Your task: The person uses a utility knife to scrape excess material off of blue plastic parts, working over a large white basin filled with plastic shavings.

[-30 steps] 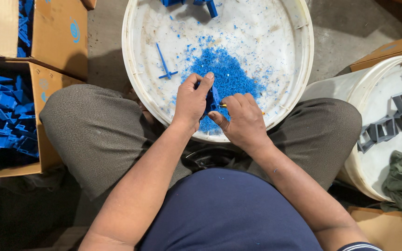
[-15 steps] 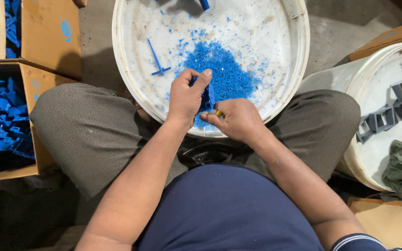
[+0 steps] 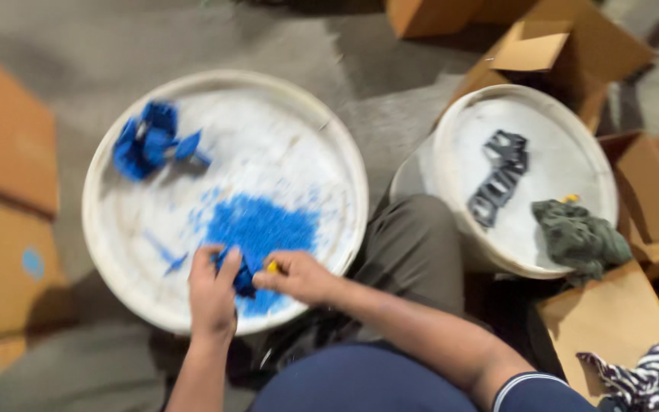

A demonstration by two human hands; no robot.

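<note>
My left hand [image 3: 211, 290] grips a small blue plastic part [image 3: 242, 279] over the near edge of a large white bucket lid [image 3: 116, 252]. My right hand [image 3: 299, 276] meets it from the right, pinching a small yellow-tipped tool [image 3: 271, 267] against the part. A heap of blue plastic shavings [image 3: 257, 229] lies on the lid just beyond my hands. Several blue plastic parts [image 3: 148, 139] sit at the lid's far left. The frame is blurred by motion.
A second white bucket [image 3: 566, 145] at the right holds dark grey plastic parts [image 3: 501, 177] and a green rag [image 3: 580, 236]. Cardboard boxes [image 3: 558, 46] stand behind and beside it, another cardboard box [image 3: 5, 175] at the left. A striped cloth [image 3: 646, 378] lies bottom right.
The view has swung to the right and up; the box of blue parts at the left has left the frame. Both hands stay together on the blue part over the lid.
</note>
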